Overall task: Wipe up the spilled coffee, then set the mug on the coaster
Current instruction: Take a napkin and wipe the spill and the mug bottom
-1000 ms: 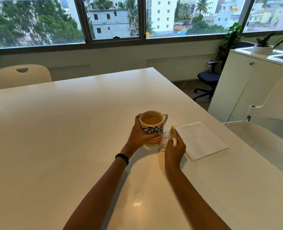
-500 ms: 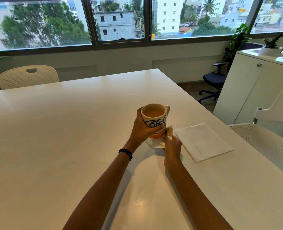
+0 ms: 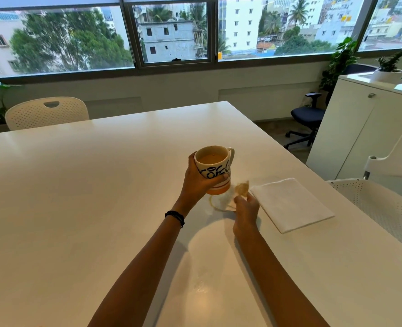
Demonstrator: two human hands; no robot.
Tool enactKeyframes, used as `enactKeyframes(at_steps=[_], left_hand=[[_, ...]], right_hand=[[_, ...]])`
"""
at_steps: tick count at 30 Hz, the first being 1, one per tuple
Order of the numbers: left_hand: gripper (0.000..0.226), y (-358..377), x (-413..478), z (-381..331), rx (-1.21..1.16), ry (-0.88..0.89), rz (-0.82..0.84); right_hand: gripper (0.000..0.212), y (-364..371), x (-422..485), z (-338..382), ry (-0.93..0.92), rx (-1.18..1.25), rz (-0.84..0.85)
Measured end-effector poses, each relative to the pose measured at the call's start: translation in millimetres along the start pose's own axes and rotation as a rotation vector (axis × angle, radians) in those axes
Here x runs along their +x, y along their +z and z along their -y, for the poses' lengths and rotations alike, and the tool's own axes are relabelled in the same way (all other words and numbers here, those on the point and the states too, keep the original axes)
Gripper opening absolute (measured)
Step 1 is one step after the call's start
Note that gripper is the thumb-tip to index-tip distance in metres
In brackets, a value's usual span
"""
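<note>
My left hand grips a white mug with dark lettering and an orange base, full of light brown coffee, and holds it lifted just above the white table. Below the mug a thin brown ring of spilled coffee marks the table. My right hand pinches a crumpled, coffee-stained tissue right beside the ring, its lower part touching the table. A folded white napkin lies flat just right of my right hand.
The table's right edge runs close to the napkin. A white perforated chair stands at the right, another at the far left side. A white cabinet and a dark office chair stand beyond the table.
The mug has risen off the table in my left hand, baring the coffee ring beneath it. My right hand has shifted slightly right and back with the stained tissue.
</note>
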State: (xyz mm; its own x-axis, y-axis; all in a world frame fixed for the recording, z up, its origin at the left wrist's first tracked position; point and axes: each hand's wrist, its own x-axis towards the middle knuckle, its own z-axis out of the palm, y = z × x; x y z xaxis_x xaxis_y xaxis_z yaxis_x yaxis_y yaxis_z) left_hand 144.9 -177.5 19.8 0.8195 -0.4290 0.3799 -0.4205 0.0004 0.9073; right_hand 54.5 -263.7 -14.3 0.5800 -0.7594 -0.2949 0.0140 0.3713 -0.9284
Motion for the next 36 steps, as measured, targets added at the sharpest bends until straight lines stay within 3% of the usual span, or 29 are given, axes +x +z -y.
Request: enactKeyframes(at_steps=[10, 18, 26, 31, 34, 36], left_hand=[[0.079, 2, 1, -7, -0.015, 0.0, 0.027], [0.082, -3, 2, -7, -0.001, 0.003, 0.038], [0.076, -11, 2, -8, -0.012, -0.009, 0.053], [0.076, -8, 0, -11, -0.05, -0.019, 0.038], [0.077, -6, 1, -13, -0.054, -0.015, 0.042], [0.078, -6, 2, -14, -0.05, -0.006, 0.044]], right_hand=[[0.027, 25, -3, -3, 0.129, 0.403, 0.262], [0.022, 22, 4, -6, 0.286, 0.428, 0.431], [0.024, -11, 15, 4, 0.327, 0.249, 0.726], [0.07, -36, 30, 13, 0.332, 0.295, 0.785], [0.048, -44, 33, 27, 0.255, 0.219, 0.748], [0.012, -44, 31, 39, 0.133, 0.07, 0.618]])
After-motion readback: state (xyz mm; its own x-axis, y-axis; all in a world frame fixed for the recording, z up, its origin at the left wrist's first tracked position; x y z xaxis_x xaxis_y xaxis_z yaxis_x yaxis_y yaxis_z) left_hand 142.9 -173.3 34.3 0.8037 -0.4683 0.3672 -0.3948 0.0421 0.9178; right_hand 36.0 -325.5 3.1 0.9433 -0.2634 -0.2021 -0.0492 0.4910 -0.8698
